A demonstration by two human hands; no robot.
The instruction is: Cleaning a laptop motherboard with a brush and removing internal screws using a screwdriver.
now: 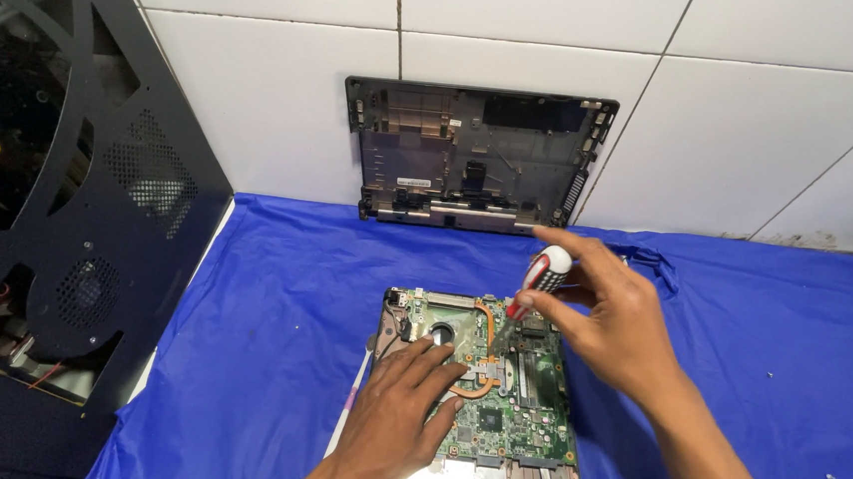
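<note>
A green laptop motherboard with a copper heat pipe and a fan lies on the blue sheet in the lower middle. My left hand rests flat on its left part, fingers spread toward the heat sink. My right hand holds a screwdriver with a red, white and black handle by its top. The shaft points down-left and its tip meets the board near the heat pipe.
An empty dark laptop bottom case leans upright against the white tiled wall at the back. A black perforated computer case panel stands at the left. The blue sheet covers the bench. Small screws lie at the far right.
</note>
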